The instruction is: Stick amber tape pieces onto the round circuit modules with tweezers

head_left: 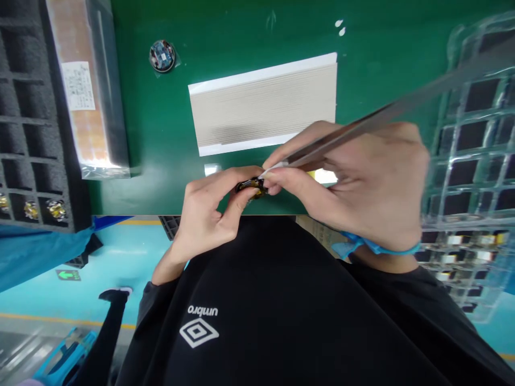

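Left hand (211, 206): thumb and forefinger pinching small dark-and-gold part (260, 188). Right hand (362, 182): fingers closed around long grey tool (386, 117), pale tip at the part; contact there too small to confirm. Ruled sheet (265, 104) flat, just beyond both hands' fingertips.

On the worktop (161, 134), a sheet (265, 102) lies just beyond the hands (209, 206) and the part (243, 185) between them. Left of it come a module (162, 56), a bagged package (86, 80), then a foam tray (61, 118); right, a compartment tray (475, 114).
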A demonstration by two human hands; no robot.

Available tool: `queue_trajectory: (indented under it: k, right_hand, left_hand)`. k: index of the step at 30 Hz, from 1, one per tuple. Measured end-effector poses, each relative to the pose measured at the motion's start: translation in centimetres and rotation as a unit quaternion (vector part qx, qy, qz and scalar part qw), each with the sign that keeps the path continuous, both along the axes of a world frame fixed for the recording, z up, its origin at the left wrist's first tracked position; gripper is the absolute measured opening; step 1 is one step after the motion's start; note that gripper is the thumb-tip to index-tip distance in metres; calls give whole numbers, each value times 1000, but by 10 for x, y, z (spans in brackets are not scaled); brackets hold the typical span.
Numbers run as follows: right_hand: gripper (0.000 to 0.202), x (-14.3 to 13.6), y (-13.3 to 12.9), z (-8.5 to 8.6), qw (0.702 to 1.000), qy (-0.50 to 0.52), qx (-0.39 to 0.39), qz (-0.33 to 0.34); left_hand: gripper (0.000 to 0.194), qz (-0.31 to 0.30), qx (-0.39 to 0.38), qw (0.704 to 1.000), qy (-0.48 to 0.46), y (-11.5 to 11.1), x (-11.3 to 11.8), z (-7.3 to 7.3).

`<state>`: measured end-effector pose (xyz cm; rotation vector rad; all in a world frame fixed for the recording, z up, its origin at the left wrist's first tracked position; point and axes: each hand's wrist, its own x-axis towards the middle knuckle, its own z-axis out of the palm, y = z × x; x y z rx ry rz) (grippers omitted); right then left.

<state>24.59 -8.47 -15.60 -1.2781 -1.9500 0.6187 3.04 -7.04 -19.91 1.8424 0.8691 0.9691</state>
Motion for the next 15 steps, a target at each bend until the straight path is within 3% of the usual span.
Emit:
queue_trajectory:
  k: [3,8,13,15]
  right_hand:
    - [11,1,0,-11,999,40,0,7]
    - [39,10,-4,-21,995,85,50,-31]
    - [16,3,-4,-27,984,138,96,-67]
    - [15,-3,-2,-29,982,156,96,-46]
  left_hand:
    - [26,25,-19,1000,-4,-3,0,-2]
    - [21,78,-79,994,-21,-12,-3,1]
    - [17,78,-169,975,-124,-13,0,5]
    - [11,71,-195,964,-164,-11,1,6]
